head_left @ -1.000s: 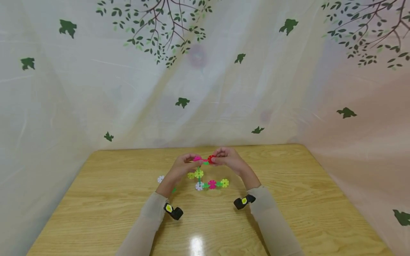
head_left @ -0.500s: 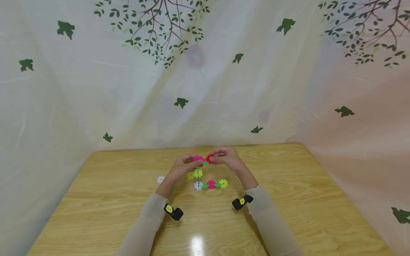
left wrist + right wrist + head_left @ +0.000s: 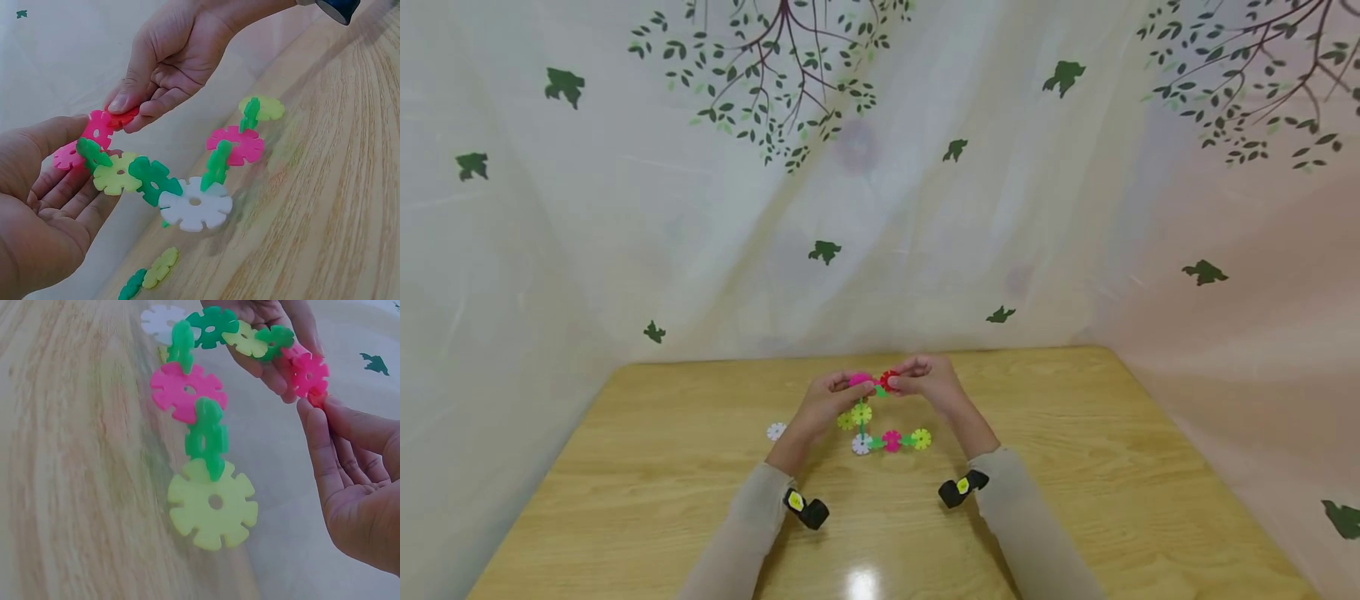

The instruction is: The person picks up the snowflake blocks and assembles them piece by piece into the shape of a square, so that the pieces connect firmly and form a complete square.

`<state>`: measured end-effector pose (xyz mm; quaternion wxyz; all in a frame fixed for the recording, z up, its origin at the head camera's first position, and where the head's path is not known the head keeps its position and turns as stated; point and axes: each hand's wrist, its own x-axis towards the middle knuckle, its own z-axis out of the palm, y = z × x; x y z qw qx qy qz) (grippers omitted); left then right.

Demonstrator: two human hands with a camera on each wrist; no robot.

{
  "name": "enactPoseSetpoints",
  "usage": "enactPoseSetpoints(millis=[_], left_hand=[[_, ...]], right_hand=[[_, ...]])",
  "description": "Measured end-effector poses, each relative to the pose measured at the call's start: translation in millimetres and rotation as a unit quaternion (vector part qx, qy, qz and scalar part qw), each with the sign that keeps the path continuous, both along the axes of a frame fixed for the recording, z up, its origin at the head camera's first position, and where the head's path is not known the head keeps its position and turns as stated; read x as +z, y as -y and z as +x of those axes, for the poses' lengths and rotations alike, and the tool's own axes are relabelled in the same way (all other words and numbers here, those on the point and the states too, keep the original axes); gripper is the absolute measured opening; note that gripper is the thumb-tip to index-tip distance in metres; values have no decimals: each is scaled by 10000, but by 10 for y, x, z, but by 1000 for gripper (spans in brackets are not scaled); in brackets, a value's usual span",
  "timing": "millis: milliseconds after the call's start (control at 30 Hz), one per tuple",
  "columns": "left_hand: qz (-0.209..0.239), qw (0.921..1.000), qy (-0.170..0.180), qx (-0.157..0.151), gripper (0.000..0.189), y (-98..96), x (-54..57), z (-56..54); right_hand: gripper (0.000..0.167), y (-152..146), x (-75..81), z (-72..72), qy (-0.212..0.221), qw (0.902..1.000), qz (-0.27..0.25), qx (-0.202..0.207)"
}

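Observation:
A chain of slotted plastic snowflake discs runs between and below my hands. Its pink disc (image 3: 65,156) lies between the thumb and fingers of my left hand (image 3: 820,408). Another pink disc (image 3: 98,129) stands upright beside it, touching the red disc (image 3: 123,117). My right hand (image 3: 934,385) pinches that red disc between thumb and forefinger. From the left hand the chain goes through a yellow disc (image 3: 117,174) and a dark green disc (image 3: 154,181) to a white disc (image 3: 195,203). Beyond, it bends through a pink disc (image 3: 189,391) to a yellow end disc (image 3: 213,504).
A loose white disc (image 3: 776,431) lies on the wooden table (image 3: 647,467) left of the left wrist. Under the chain are a yellow disc (image 3: 160,267) and a green one (image 3: 132,284). A leaf-printed cloth (image 3: 737,275) hangs behind the table.
The right hand has brought the red disc slightly left, closer to the pink discs. The left hand keeps its hold. The head view has tilted a little, so the scene sits lower.

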<state>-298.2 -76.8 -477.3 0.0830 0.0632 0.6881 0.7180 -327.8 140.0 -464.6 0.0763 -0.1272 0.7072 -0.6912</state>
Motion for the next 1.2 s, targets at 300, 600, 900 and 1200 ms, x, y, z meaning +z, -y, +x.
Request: enactPoseSetpoints(millis=[300,600,900,1200], left_hand=[[178,9998,37,123,31,-21,5,-6],[113,9999,96,-1,32,-6,9,-3],[-200,9992,216,-252,33,52,27,1],[-125,9993,295,-215,35,101,20,-30]], right_hand=[[6,56,-9,18,-99,9990,-410,-147],[19,78,29,43,-15,9995,-50,-302],[23,129,17,65,-7,9998,187,15],[31,-30,165,-13,-172,9964,823,-130]])
